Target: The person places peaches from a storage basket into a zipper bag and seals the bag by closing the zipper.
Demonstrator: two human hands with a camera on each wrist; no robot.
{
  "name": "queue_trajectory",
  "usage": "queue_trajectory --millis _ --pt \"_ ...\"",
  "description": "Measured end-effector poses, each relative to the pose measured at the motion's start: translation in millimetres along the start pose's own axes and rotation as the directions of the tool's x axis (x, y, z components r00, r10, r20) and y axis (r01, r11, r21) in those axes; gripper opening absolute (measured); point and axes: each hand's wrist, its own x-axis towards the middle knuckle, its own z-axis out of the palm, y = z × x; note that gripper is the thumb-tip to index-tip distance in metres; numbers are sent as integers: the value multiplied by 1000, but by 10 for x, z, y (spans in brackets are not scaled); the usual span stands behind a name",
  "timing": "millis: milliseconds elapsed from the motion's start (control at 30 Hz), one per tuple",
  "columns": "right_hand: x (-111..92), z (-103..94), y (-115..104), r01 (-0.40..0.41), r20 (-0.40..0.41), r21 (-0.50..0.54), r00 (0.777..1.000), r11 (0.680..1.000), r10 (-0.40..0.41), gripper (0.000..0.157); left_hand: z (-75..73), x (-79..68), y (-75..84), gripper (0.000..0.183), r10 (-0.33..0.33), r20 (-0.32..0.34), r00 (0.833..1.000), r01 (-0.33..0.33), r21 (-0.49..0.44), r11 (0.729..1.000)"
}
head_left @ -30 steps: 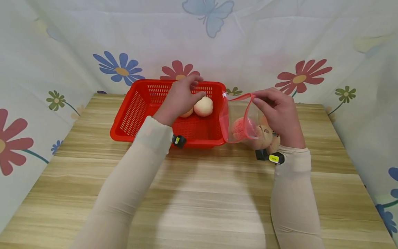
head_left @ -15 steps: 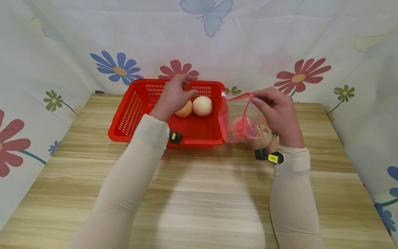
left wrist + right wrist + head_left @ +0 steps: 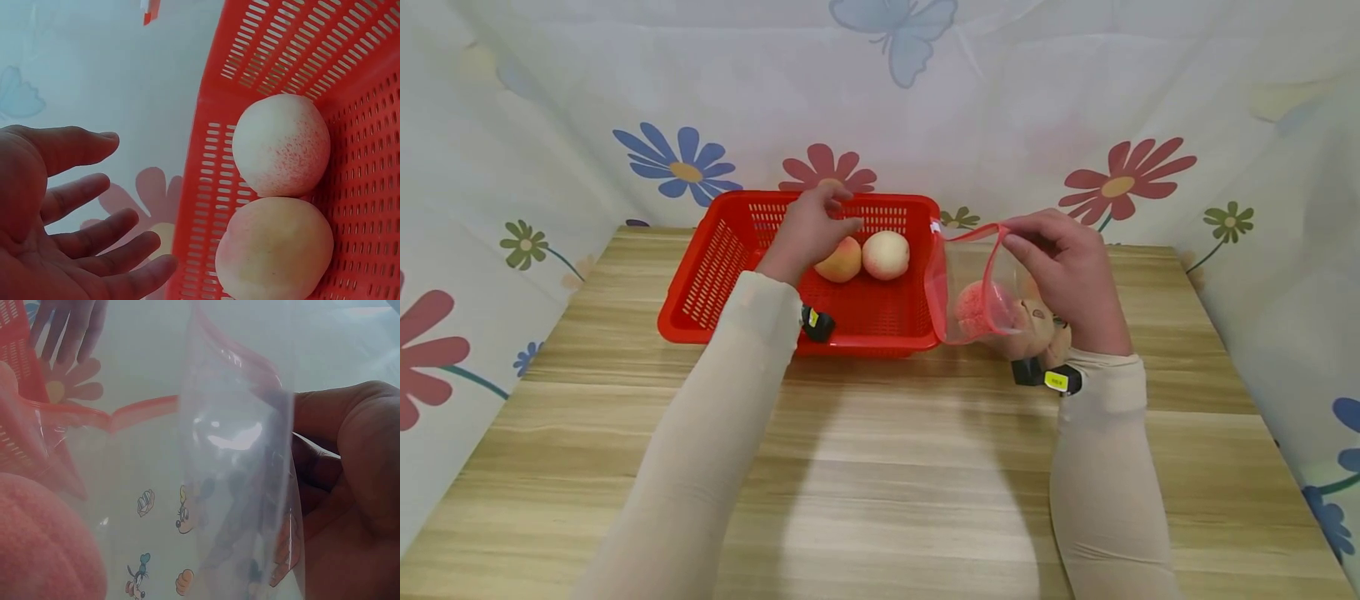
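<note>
a cream-and-pink round peach (image 3: 886, 255) and a yellow-orange round peach (image 3: 839, 261) are remaining in the red perforated plastic basket (image 3: 868, 342); one pink round peach (image 3: 974, 308) is already sitting inside the clear, red-edged plastic bag (image 3: 964, 260). from here i'm seeing the left hand (image 3: 807, 230) hovering, loosely spread, touching neither fruit, the right hand (image 3: 1066, 268) pinching the bag's rim.
</note>
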Motion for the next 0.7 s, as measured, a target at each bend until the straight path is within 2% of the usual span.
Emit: queue_trajectory --millis 200,433,700 --pt "3 -1 -9 -4 2 4 1000 1000 4 27 -15 57 11 51 -33 25 999 33 2 999" --pt "7 1 -1 8 2 16 1000 1000 -8 27 27 142 -10 52 -60 14 998 61 -15 998" --pt "10 3 12 14 0 24 1000 1000 -14 26 74 225 -131 60 -180 66 981 180 2 984"
